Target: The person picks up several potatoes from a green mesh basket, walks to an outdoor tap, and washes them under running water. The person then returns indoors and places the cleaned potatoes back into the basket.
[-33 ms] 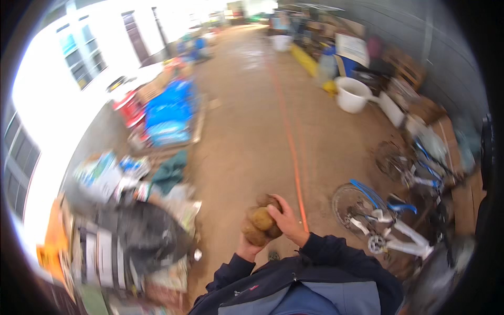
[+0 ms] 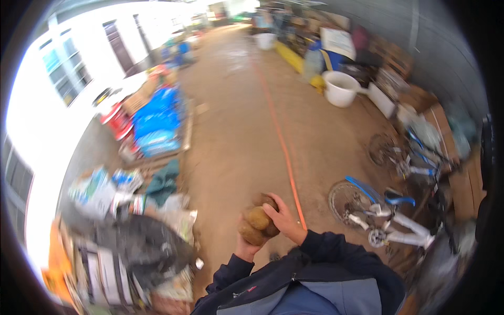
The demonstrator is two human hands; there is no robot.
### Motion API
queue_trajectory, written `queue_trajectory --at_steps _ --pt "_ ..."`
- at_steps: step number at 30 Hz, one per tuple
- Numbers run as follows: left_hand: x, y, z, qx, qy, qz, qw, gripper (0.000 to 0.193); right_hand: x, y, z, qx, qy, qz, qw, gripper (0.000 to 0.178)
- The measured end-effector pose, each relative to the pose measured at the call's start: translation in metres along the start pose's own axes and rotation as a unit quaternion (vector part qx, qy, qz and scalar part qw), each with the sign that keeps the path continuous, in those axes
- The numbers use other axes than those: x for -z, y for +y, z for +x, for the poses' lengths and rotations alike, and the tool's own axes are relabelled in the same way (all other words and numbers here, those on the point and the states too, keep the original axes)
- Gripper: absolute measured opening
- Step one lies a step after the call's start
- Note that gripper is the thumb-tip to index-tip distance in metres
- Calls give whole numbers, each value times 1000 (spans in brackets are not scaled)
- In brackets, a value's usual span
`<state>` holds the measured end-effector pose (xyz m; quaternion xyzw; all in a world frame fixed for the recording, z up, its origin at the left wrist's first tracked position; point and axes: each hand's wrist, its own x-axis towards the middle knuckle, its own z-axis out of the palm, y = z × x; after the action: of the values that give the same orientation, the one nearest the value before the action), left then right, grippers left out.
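Several brown, earthy potatoes [image 2: 256,218] are bunched together between my two hands, in front of my jacket. My left hand [image 2: 245,249] is under the pile from the left and below, its fingers mostly hidden by the potatoes. From the right, my right hand [image 2: 284,219] closes over them, its thumb lying against the middle potato. The potatoes on the far side are partly covered by my right fingers.
An orange hose [image 2: 283,144] runs along the brown floor. To the right are bicycles [image 2: 388,220], a white bucket [image 2: 341,88] and piled boxes along a grey wall. To the left lie blue bags [image 2: 156,119], a black plastic sheet [image 2: 149,247] and sacks.
The whole view has swung slightly, so the surroundings sit a little further left. My hands still hold the potatoes together in much the same grip.
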<state>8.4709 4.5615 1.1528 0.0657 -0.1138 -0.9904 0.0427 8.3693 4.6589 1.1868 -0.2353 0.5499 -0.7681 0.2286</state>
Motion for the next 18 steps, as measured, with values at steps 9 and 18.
queue_trajectory --at_steps 9,18 --pt "29 207 305 70 83 65 992 70 0 70 346 9 80 17 997 50" --pt "19 460 495 -86 152 87 981 75 -100 134 690 -33 -106 -27 993 56"
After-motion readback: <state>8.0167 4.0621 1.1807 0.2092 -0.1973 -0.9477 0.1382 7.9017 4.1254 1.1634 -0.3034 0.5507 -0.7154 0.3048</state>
